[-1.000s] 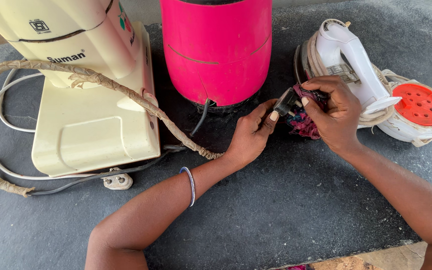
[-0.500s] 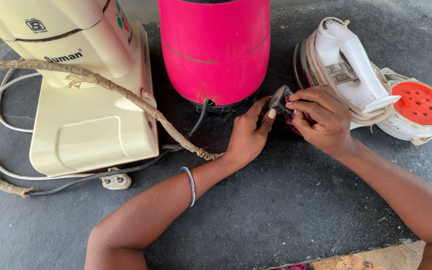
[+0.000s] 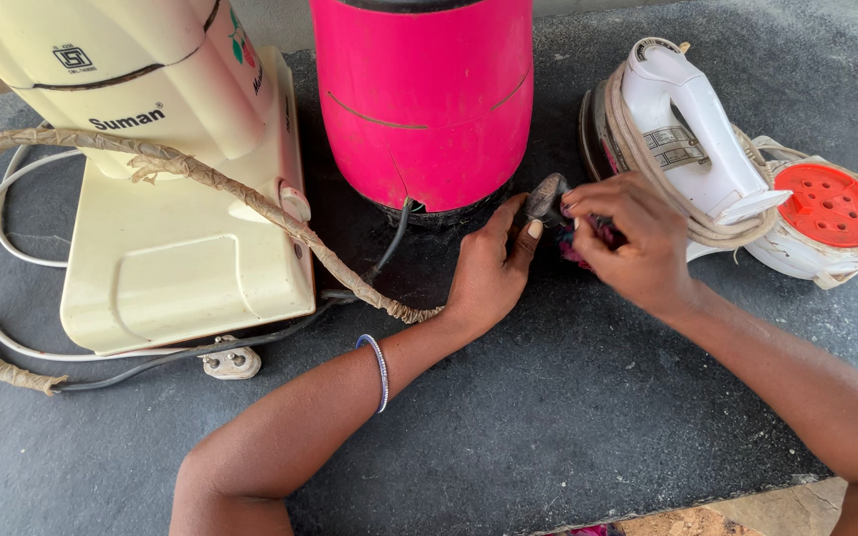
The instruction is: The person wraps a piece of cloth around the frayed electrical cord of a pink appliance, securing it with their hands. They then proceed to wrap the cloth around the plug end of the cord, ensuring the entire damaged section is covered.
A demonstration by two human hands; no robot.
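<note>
My left hand [image 3: 492, 266] and my right hand [image 3: 631, 243] meet just below the pink cylindrical appliance [image 3: 423, 97]. Between them they pinch a small dark plug [image 3: 545, 197] with a bit of dark red cloth or wire [image 3: 588, 238] under the right palm. The left thumb and fingers touch the plug's left side. The right fingers close over its right side. A thin black cord [image 3: 389, 243] runs out from under the pink appliance toward the left. A blue bangle sits on my left wrist.
A cream mixer base [image 3: 176, 228] stands at the left with a braided cord [image 3: 201, 179], a white cable and a white plug [image 3: 230, 363]. A white iron [image 3: 692, 149] wrapped in its cord lies at right beside a white part with a red perforated disc [image 3: 828, 203]. The grey slab's edge [image 3: 707, 501] runs near me.
Both hands have slid left and closer to the pink appliance's base, still holding the dark plug; the red bundle is now mostly hidden under the right hand.
</note>
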